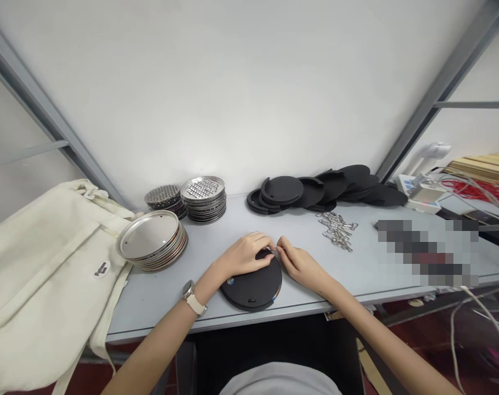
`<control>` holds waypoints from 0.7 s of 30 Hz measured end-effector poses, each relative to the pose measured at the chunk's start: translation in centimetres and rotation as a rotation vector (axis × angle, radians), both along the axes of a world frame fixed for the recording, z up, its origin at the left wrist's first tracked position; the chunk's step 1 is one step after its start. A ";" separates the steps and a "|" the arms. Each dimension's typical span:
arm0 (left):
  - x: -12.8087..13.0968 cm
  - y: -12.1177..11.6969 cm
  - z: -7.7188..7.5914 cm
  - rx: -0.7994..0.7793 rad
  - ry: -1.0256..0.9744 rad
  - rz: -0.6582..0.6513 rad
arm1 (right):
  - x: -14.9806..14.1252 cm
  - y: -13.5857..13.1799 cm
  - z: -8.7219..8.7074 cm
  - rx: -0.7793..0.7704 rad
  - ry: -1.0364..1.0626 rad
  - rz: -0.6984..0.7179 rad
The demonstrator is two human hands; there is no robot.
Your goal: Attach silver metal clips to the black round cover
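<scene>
Fiddly close-up work is being done w/ both hands, imo some small fitting or threading job at the rim of the black disc [249, 288]. It's set down near the middle of the front edge of the table [208, 241], w/ a small slot showing on the side facing that edge and a bit of colour peeking out at its right rim. The far rim is gripped by the left hand [247, 255], thumb laid over the top. A thin shiny bit [274, 250] is pinched by the right hand [301, 266], thumb and fingertip closed, just beside that same rim. The hands are nearly touching there. What the bit is can't be told, too small, but it's prob metal.

Whether it's been passed through anything can't be made out either, b/c the spot is partly covered by fingers. For the next move, the disc needs to be kept steady w/ the left and the bit lined up w/ small, light finger moves on the right; it could be dropped pretty easily if rushed, tbh.

FYI, loose metal clips [337, 233] are scattered right of centre, in front of the overlapping black discs [284, 190] along the back edge. Round metal plates [148, 236] are stacked toward the left end, next to the cream bag [47, 263].
</scene>
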State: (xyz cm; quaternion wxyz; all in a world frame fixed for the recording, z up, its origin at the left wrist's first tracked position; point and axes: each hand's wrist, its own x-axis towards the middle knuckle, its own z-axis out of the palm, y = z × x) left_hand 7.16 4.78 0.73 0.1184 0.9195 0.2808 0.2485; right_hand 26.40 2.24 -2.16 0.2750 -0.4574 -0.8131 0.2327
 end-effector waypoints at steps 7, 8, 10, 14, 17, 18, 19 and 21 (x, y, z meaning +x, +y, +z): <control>0.0 0.1 -0.1 0.073 0.025 0.052 | 0.1 0.1 -0.1 0.008 -0.025 0.056; 0.0 0.1 -0.1 0.075 0.025 0.053 | 0.2 0.1 -0.1 0.009 -0.025 0.056; 0.0 0.1 -0.1 0.072 0.026 0.051 | 0.2 0.1 -0.1 0.012 -0.023 0.056; 0.0 0.0 0.0 0.058 0.028 0.039 | 0.1 0.0 0.0 0.011 -0.016 0.052; 0.0 0.0 0.0 0.044 0.027 0.029 | 0.1 -0.1 0.0 0.002 -0.022 0.046; 0.0 0.0 0.0 0.042 0.025 0.028 | 0.1 -0.1 0.0 0.002 -0.025 0.043; 0.0 0.1 0.0 0.041 0.023 0.028 | 0.1 -0.1 0.0 0.005 -0.028 0.041; 0.0 0.1 -0.1 0.041 0.019 0.028 | 0.0 0.0 0.0 0.010 -0.032 0.038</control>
